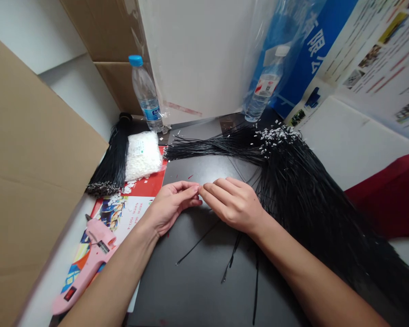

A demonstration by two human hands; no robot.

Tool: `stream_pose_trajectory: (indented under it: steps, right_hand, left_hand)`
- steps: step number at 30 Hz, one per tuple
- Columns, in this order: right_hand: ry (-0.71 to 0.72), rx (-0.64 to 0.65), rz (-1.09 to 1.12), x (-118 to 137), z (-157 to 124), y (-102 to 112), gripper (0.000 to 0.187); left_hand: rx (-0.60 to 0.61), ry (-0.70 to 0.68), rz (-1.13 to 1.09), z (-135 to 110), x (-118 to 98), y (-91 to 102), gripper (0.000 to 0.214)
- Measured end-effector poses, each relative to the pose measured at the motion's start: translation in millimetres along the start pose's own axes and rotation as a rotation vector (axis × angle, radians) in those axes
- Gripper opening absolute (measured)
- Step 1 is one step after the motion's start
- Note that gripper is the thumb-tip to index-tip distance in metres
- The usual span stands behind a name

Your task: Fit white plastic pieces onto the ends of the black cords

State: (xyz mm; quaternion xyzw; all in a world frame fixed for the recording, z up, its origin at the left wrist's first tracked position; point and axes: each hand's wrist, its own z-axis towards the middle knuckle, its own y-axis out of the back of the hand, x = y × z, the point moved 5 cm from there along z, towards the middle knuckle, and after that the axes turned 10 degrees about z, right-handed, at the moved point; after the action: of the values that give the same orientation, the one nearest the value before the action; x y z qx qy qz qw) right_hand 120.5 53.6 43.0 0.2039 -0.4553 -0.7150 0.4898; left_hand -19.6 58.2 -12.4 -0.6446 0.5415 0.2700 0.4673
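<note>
My left hand (172, 202) and my right hand (232, 203) meet fingertip to fingertip over a dark mat (197, 281). Both are closed in a pinch at the meeting point. Thin black wires (197, 243) trail from under my right hand toward me. What sits between the fingertips is too small to name. A big heap of black wires with white end plugs (303, 181) lies to the right of my right hand. A second bundle of black wires (112, 159) and a bag of white plugs (143, 155) lie to the left at the back.
A pink glue gun (88, 268) lies on a printed sheet at the front left. Two water bottles (146, 94) (264, 93) stand at the back. Cardboard (30, 172) walls the left side; a red cloth (391, 200) is at the right.
</note>
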Motion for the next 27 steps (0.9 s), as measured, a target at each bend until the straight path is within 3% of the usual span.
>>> stream_pose_trajectory:
  steps: [3, 6, 8, 19, 27]
  right_hand:
    - [-0.045, -0.061, 0.021, -3, -2, -4, 0.029]
    - [-0.194, -0.142, 0.153, -11, -7, -4, 0.018]
    - [-0.289, -0.176, 0.246, -15, -10, -3, 0.025]
    - [-0.632, -0.117, 0.602, -21, -12, -13, 0.011]
    - [-0.761, -0.121, 0.596, -21, -12, -19, 0.012]
  left_hand:
    - [-0.013, -0.008, -0.014, 0, -1, 0.3, 0.021]
    - [-0.013, -0.032, 0.001, 0, -1, -1.1, 0.021]
    - [-0.009, -0.048, 0.028, -1, -1, -2.1, 0.023]
    - [-0.036, -0.125, 0.247, -1, -3, -2.7, 0.028]
    - [-0.099, -0.227, 0.35, -2, -5, -6.3, 0.025]
